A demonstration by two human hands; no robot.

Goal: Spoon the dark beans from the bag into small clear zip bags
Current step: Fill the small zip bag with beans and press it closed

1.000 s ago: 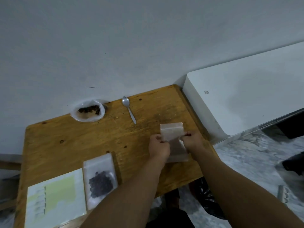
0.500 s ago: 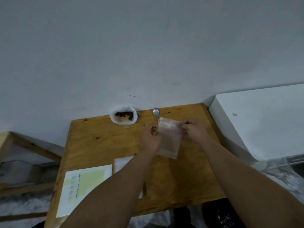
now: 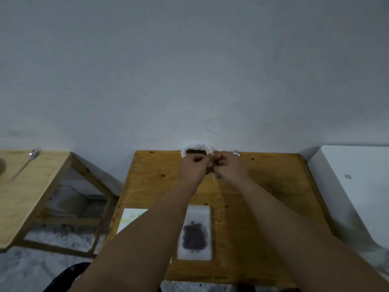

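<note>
Left hand (image 3: 194, 165) and right hand (image 3: 228, 167) meet at centre frame over the bench (image 3: 263, 197); each grip pinches the small clear zip bag (image 3: 212, 166) between them. Bean bag (image 3: 195, 151) sits just above the hands, at the bench's top edge. Filled zip bag (image 3: 194, 232) lies lower centre

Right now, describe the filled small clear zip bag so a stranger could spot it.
Find the orange-brown wooden table against the grey wall. Near its front edge lies the small clear zip bag. Unlike the white-and-green paper sheet left of it, it shows a dark clump of beans.
</note>
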